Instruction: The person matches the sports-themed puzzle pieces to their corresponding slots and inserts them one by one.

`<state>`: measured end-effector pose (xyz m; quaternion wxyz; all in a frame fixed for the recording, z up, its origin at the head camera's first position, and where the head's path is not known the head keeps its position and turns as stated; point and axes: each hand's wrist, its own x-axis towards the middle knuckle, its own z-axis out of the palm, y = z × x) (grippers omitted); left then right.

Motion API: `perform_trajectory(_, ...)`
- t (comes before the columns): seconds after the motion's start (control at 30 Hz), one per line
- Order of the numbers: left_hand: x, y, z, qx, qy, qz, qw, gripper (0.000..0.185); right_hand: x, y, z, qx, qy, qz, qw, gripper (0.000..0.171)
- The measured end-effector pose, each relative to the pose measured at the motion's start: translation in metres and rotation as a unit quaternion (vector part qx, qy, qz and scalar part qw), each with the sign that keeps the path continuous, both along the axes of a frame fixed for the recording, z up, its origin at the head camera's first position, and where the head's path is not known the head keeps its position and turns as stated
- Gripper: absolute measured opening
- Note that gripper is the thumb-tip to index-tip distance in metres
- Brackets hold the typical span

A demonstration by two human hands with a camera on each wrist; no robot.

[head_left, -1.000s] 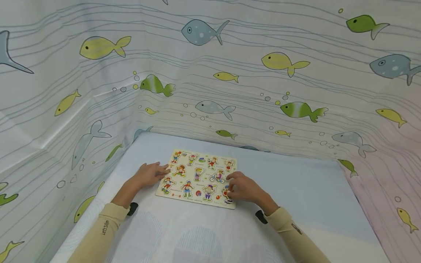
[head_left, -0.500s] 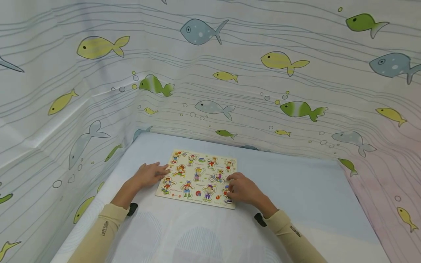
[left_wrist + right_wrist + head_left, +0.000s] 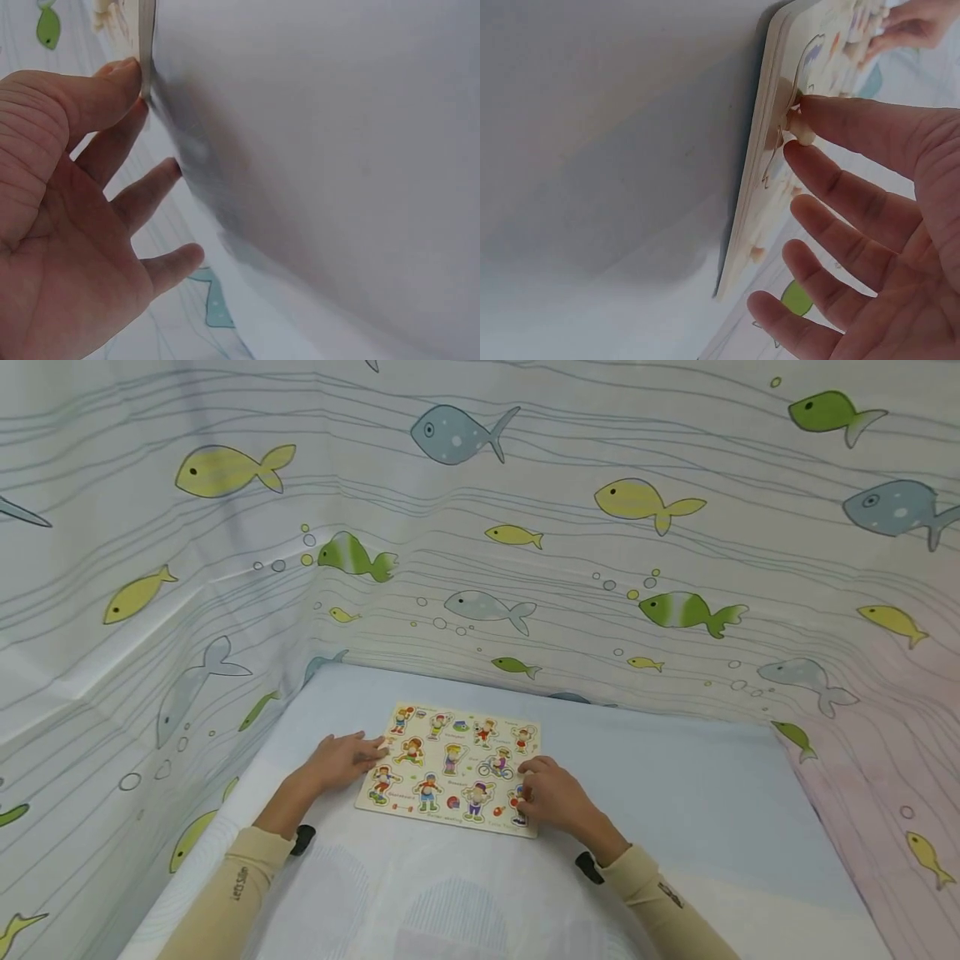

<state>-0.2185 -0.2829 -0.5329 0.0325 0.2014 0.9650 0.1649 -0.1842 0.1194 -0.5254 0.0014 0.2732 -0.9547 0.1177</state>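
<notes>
A wooden peg puzzle board point(image 3: 467, 739) with cartoon sports figures lies flat on the sheet-covered surface. At its left edge rests my left hand point(image 3: 347, 759); in the left wrist view the thumb point(image 3: 120, 90) and the index finger touch the board's edge, the other fingers spread and fairly straight. My right hand point(image 3: 558, 792) is over the board's lower right corner. Its thumb and index finger pinch the small wooden knob point(image 3: 801, 129) of the corner puzzle piece point(image 3: 516, 806), partly hidden by the fingers in the head view. That piece appears to sit in or very near its slot.
Pale blue and white sheeting point(image 3: 660, 785) extends around the board. Behind and on the left stands a fish-printed curtain point(image 3: 420, 568) with lines and bubbles. Other knobbed pieces, such as the bicycle rider point(image 3: 497, 764) and the batter point(image 3: 476, 800), lie within the board's outlines.
The board and my left hand stay in place. My right wrist shifts very slightly, with the thumb and index finger still at the corner piece.
</notes>
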Motion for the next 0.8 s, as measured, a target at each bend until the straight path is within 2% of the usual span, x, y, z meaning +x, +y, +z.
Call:
perform_trajectory(0.4,0.005,0.000,0.004,0.002,0.001,0.002,1.0000,0.033,0.002,0.002,-0.005,-0.004,-0.008,0.002,1.000,0.024)
perform_trajectory(0.63,0.007,-0.001,0.003,0.002,0.000,0.002,1.0000,0.034,0.002,0.011,-0.003,-0.039,-0.011,0.011,0.999,0.014)
perform_trajectory(0.8,0.007,-0.001,0.001,0.000,0.019,-0.002,0.9998,0.033,0.003,0.020,0.004,-0.044,-0.004,0.000,0.999,0.019)
